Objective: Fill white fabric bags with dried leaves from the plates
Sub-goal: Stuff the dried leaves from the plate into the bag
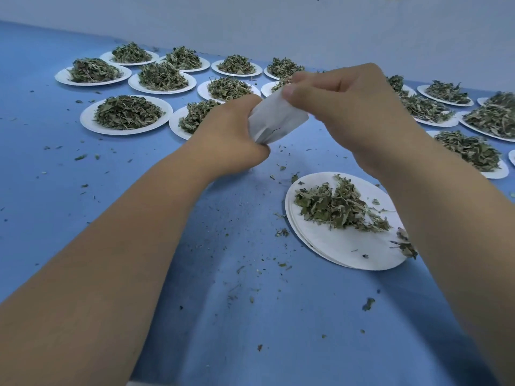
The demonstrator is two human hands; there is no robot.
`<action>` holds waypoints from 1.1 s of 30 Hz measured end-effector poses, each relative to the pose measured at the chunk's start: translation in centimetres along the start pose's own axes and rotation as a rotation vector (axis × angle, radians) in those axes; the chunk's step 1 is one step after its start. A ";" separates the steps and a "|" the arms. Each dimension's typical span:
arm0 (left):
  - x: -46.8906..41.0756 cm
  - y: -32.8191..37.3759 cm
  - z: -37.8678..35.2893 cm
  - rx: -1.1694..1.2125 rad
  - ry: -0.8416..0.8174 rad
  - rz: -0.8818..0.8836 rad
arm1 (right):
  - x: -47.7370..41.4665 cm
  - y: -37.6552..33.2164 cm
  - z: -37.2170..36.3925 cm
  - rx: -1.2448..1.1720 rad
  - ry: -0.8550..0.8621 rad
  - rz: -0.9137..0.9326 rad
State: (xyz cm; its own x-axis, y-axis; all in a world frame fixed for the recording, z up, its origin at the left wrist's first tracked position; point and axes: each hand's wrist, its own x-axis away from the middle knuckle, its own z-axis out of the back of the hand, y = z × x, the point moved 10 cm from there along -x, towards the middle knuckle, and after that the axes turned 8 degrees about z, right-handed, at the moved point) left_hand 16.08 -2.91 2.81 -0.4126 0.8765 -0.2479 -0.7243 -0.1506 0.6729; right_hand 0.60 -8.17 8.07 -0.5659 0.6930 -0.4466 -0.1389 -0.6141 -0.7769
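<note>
— Holding entry: one white bag (278, 118), above the bench (111, 218), between both hands. Grip?
— Lower end clutched in the curled left hand (231, 135); top edge pinched by the right hand (342, 107), at the mouth. Contents: cannot tell, no leaves visible inside.
— And the near plate (334, 246)?
— Partly emptied. A small heap of dried leaves (334, 210) remains, with much bare white showing. It seems to sit on a stack of bare plates.
— The far plates (87, 118)?
— A dozen or more, all heaped, untouched by the look of them.
— Filled bags?
— None in view.
— Loose stock?
— Scattered crumbs over the bench.
— Verdict?
— Early: one plate under way, most of the work left.
</note>
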 end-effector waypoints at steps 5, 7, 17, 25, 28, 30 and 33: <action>0.6 1.3 -0.3 -0.036 0.014 -0.062 | 4.7 0.3 2.2 0.413 -0.062 0.197; 0.8 1.9 -0.7 -0.043 0.005 -0.078 | 6.8 2.4 0.8 0.581 -0.356 0.150; 2.2 3.7 -4.2 -0.124 -0.117 -0.144 | 9.0 4.4 -1.4 0.652 -0.504 0.162; 2.4 4.1 -4.7 -0.126 -0.130 -0.148 | 8.3 2.5 6.7 0.365 -0.023 0.112; 2.7 4.6 -5.3 -0.156 -0.136 -0.169 | 10.2 2.5 7.3 0.382 -0.088 0.136; 2.7 4.8 -5.3 -0.175 -0.133 -0.172 | 11.7 3.4 5.7 0.409 -0.265 0.102; 2.9 4.8 -5.4 -0.166 -0.129 -0.171 | 13.2 4.7 2.9 0.524 -0.438 0.119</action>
State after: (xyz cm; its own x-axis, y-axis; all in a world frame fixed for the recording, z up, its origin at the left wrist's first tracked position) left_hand 8.42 -3.54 1.62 -0.2105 0.9452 -0.2497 -0.8622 -0.0591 0.5031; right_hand -9.85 -3.01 -0.17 -0.8623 0.4611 -0.2092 -0.3676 -0.8543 -0.3676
